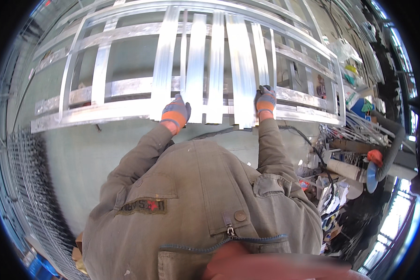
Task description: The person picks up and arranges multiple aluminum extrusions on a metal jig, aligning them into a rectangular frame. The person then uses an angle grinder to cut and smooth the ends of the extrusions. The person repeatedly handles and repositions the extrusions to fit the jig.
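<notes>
Several bright metal profiles (196, 65) lie side by side, running away from me across a metal frame (126, 87). My left hand (176, 112), in an orange and grey glove, is closed at the near end of a thin metal profile (183, 56), between two wider ones. Its fingertips are partly hidden. To the right, my right hand (266, 100), gloved alike, closes around the near end of a narrow metal profile (260, 51). A wide metal profile (241, 70) lies just left of that hand. Glare blurs some edges.
Metal bars (28, 172) are stacked along the left side. At right stand a grey hose (396, 140), a blue disc (372, 177) and a pile of metal offcuts (359, 121). A dark cable (312, 147) runs over the floor below the frame.
</notes>
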`<state>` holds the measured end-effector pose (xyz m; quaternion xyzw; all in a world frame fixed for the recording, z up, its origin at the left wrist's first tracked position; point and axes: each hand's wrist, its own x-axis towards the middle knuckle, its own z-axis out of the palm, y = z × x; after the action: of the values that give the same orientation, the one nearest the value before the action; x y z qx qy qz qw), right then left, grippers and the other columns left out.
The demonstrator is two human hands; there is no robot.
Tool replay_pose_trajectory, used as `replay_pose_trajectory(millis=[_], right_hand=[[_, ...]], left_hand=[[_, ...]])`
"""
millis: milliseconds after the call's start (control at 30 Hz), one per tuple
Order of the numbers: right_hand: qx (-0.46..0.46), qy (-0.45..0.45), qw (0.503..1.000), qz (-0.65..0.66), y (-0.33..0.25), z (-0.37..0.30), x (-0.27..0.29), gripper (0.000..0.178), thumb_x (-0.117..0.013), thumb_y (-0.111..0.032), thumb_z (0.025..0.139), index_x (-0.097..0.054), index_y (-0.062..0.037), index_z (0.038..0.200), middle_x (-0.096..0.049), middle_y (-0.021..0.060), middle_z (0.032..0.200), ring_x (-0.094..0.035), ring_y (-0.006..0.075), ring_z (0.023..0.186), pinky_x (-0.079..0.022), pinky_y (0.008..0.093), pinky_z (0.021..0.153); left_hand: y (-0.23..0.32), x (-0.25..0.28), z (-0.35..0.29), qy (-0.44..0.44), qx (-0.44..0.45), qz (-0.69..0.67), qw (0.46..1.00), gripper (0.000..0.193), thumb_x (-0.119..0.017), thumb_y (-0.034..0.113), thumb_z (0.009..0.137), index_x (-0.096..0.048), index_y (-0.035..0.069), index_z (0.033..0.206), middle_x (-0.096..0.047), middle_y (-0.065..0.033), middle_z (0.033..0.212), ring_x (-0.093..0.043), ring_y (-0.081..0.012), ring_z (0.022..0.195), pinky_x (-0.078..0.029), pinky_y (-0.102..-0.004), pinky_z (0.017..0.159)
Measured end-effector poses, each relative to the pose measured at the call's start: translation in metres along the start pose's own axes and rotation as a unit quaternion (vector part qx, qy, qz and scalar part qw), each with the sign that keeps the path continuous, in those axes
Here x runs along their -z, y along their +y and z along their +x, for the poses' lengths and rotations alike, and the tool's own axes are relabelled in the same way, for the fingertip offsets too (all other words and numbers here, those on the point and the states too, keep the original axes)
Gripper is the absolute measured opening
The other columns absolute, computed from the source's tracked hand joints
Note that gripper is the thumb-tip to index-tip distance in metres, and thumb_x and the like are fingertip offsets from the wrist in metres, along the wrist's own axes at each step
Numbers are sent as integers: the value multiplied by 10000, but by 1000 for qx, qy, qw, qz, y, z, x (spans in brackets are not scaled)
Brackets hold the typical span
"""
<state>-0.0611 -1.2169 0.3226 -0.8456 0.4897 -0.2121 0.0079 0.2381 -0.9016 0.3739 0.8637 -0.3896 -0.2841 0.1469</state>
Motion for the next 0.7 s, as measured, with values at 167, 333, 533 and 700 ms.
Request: replay_pose_trajectory(millis=[167,333,533,700], right_hand=[[-51,-30,998,-10,-2,-9,5,172,-764,-202,964,-861,-176,1104,-792,104,1208,-717,379,1129,-581,485,1006],[-117,-98,988,-39,-13,-35,29,239,-697,-221,1013,-822,-192,1215,-788,173,1139,-727,410,1102,-586,514,981],[-151,-64,986,-31,-30,-112,101,257,-743,-314,1020,-808,-140,1197,-758,174,1111,-709,413,1096,-579,534,949],[-101,-44,994,-3,-24,-160,131,289,-767,-342,1022,-816,-114,1192,-749,163,1088,-687,398,1031,-561,525,880]], left_hand=[[1,19,-7,22,4,-26,999,568,-586,424,1087,-560,-30,1425,-795,-298,1116,-758,-508,1058,-599,-572,953],[8,24,-11,41,3,-29,999,729,-594,507,1087,-540,-57,1546,-769,-352,1189,-738,-525,1129,-586,-563,983],[15,22,-19,79,-18,-32,996,709,-600,478,1080,-556,-58,1542,-775,-337,1208,-743,-510,1154,-588,-547,1022],[27,17,-20,109,-42,-53,992,657,-631,461,1080,-592,-46,1496,-772,-336,1209,-740,-517,1136,-589,-556,995]])
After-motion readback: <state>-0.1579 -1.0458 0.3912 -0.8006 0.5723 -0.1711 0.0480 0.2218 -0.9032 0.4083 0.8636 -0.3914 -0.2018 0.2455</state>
